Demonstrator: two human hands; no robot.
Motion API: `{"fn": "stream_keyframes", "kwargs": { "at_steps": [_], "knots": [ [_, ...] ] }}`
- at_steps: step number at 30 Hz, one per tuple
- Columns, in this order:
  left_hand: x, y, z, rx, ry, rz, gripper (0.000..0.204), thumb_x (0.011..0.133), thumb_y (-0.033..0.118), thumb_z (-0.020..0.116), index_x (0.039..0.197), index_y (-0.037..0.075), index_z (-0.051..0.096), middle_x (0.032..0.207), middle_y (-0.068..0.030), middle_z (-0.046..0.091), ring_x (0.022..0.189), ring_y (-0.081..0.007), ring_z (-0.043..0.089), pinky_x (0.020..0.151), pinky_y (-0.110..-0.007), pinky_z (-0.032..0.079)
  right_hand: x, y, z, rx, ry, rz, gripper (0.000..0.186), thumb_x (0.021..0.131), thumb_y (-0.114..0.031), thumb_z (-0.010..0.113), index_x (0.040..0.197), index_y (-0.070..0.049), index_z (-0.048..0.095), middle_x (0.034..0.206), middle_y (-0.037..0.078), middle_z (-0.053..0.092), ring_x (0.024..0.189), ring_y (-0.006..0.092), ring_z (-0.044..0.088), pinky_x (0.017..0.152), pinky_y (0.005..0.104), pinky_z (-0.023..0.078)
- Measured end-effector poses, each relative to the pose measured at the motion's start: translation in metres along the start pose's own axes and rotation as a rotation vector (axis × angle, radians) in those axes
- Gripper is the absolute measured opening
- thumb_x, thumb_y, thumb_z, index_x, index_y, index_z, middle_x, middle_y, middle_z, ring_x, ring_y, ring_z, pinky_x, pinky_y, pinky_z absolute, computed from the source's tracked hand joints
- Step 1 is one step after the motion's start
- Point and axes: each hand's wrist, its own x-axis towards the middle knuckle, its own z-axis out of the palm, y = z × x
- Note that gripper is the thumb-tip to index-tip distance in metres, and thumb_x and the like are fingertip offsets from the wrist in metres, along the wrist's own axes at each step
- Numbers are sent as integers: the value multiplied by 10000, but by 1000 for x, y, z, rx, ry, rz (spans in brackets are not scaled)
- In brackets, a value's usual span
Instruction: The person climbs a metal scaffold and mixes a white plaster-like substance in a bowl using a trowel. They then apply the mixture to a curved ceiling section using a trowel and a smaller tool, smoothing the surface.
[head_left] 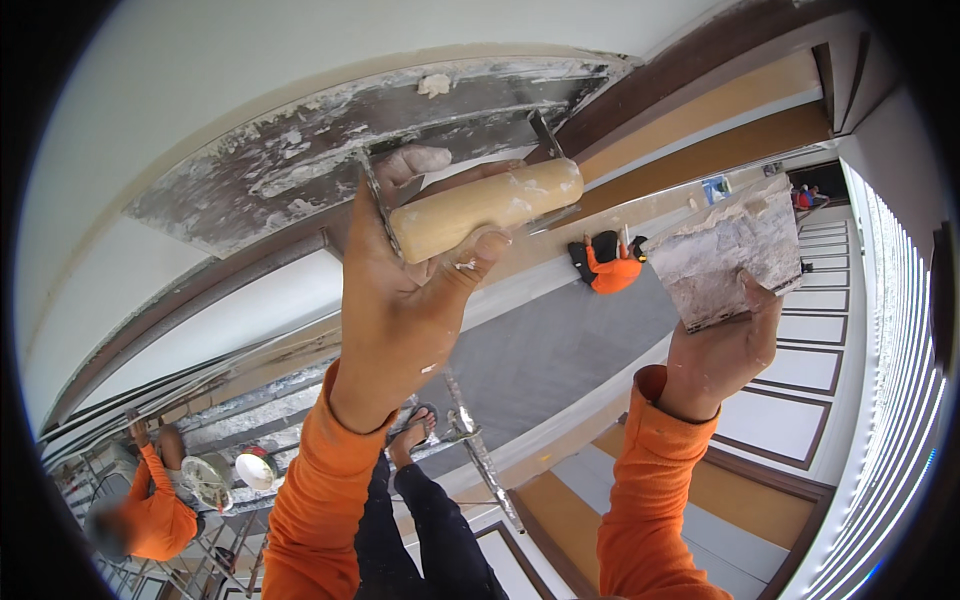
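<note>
My left hand point(400, 290) is wrapped round the pale wooden handle of a plastering trowel point(490, 208). Its long metal blade point(330, 150) is streaked with white plaster and lies along the white surface overhead; whether it touches all along cannot be told. A small lump of plaster point(434, 85) clings near the blade's upper edge. Lower and to the right, my right hand point(725, 350) grips a flat, squarish plate coated in plaster point(730, 250), its thumb over the near edge. White smears mark the fingers of my left hand.
Down at lower left, a co-worker in orange point(160, 515) is beside plaster-stained buckets point(208, 480) and scaffold bars. Another person in orange point(613, 270) is low on the grey floor point(570, 335). A metal bar point(480, 455) runs near my sandalled foot point(412, 435). Dark trim point(690, 60) borders the overhead surface.
</note>
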Motion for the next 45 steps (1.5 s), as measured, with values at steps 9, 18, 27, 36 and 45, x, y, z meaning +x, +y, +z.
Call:
{"fn": "stream_keyframes", "kwargs": {
  "at_steps": [9,18,27,36,45],
  "knots": [
    [-9,-1,14,95,142,38,571,945,155,656,1381,-31,338,1245,-265,589,1083,-426,649,952,-528,538,-22,16,-51,-72,135,103,417,804,-102,540,1213,-23,552,1171,100,581,1095,255,566,921,395,464],
    [-10,2,20,264,166,1,498,983,209,608,1322,-70,375,1203,-258,609,995,-377,696,884,-484,582,-56,24,-86,-32,175,307,424,807,-88,518,1224,-11,531,1133,99,584,1062,243,585,931,396,485],
    [-10,27,23,262,168,-168,646,930,155,685,1368,-76,270,1181,-244,604,979,-369,692,869,-474,591,-109,54,-78,248,198,616,511,820,-45,553,1323,-15,466,1228,118,593,1119,246,599,976,387,493],
    [-4,44,10,211,64,-266,329,966,55,549,1255,-68,452,1169,-192,631,1047,-339,671,893,-540,590,-150,82,-95,437,297,838,463,889,14,594,1337,-13,483,1269,116,601,1160,234,603,1009,395,505],
    [25,64,9,-242,-148,-550,346,983,-57,409,1315,-153,402,1267,-333,539,1215,-362,573,1181,-506,343,-183,131,-153,325,229,935,318,904,-2,624,1219,-16,587,1204,97,658,1083,183,649,934,326,535]
  ]
}}
